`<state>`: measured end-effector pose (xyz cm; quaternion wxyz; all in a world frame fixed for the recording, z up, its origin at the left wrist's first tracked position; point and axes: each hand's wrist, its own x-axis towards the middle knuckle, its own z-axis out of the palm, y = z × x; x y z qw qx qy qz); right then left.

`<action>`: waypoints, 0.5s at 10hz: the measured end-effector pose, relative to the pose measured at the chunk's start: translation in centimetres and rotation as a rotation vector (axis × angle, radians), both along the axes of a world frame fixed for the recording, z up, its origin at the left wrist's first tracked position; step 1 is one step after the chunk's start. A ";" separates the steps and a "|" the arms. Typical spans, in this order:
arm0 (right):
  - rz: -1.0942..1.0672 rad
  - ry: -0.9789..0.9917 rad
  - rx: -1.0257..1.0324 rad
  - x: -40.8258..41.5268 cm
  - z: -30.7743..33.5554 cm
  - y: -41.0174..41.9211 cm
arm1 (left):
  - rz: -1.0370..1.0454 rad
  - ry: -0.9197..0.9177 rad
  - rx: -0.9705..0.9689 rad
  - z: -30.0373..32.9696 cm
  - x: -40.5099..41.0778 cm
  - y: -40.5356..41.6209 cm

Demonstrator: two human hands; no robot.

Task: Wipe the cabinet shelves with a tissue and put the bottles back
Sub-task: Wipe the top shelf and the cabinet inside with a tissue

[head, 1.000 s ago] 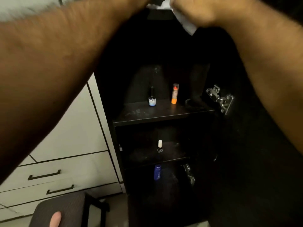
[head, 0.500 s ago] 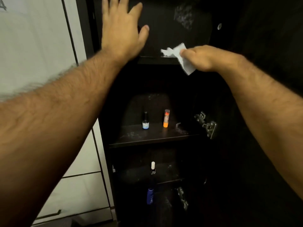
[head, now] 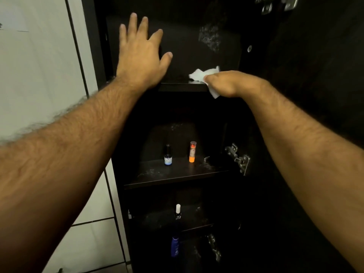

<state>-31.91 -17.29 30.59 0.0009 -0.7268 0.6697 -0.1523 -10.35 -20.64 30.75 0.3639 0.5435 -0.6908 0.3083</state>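
White panelled unit (head: 39, 62) along the left of the frame, split by thin dark seams, one running upright near the top, others crossing low down. Metal hinge (head: 238, 158) right of centre, fixed at the cabinet's right inner edge, bright against the dark wood. Second hinge (head: 277, 3) at the top right, blurred and cut by the frame edge. Third hinge (head: 213, 247) low in the frame, dim. Small round silver fitting (head: 249, 48) in the upper right.

Right hand (head: 226, 83) grips crumpled white tissue (head: 202, 74) on top dark shelf (head: 181, 86), frame centre; left hand (head: 139, 56) spread flat, upper left.
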 end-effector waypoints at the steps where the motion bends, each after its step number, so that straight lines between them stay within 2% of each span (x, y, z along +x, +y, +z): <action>1: 0.070 -0.003 -0.025 0.0 -0.4 0.0 | -0.010 0.008 0.012 0.1 0.2 -0.1; 3: -0.086 -0.012 0.046 -1.5 0.5 0.3 | -0.002 0.000 0.028 0.0 0.1 0.0; 5: -0.026 -0.026 0.068 -1.0 0.7 0.2 | 0.009 -0.008 0.067 0.4 0.0 -0.3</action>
